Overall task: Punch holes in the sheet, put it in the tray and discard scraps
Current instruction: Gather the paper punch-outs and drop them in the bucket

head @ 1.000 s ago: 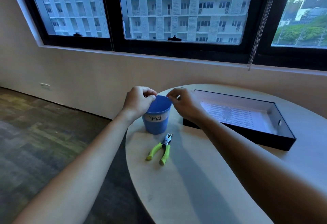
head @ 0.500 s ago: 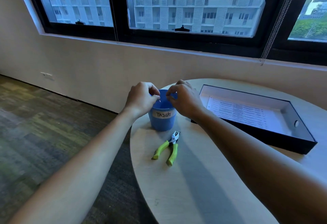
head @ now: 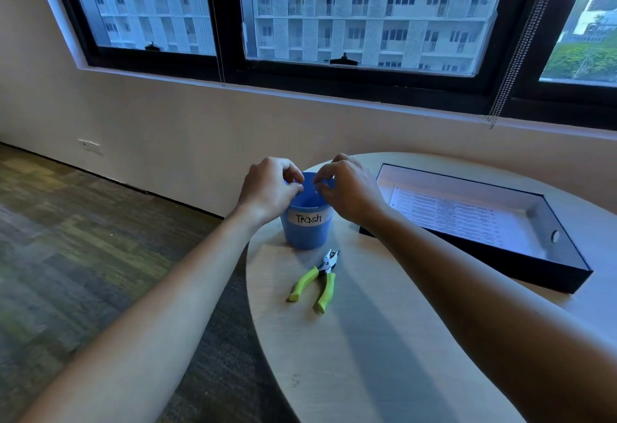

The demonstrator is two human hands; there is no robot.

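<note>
Blue trash cup [head: 305, 234] sits under my pinched left hand [head: 270, 189] and right hand [head: 350, 189]; any scraps are too small to tell. Sheet [head: 447, 214] already lies in tray [head: 521, 272], punch [head: 317, 280] set down.

Both hands hover over the blue cup [head: 305, 234] labelled "Trash", left hand [head: 270, 189] and right hand [head: 347, 189] with fingers pinched together; green-handled hole punch [head: 317, 280] lies on the table [head: 367, 356], printed sheet [head: 444, 212] inside black tray [head: 500, 265]

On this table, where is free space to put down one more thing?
The table is bare near the person, below the green punch and between both arms. It is crowded at the far edge: both hands over the Trash cup, with the black tray beside.
</note>
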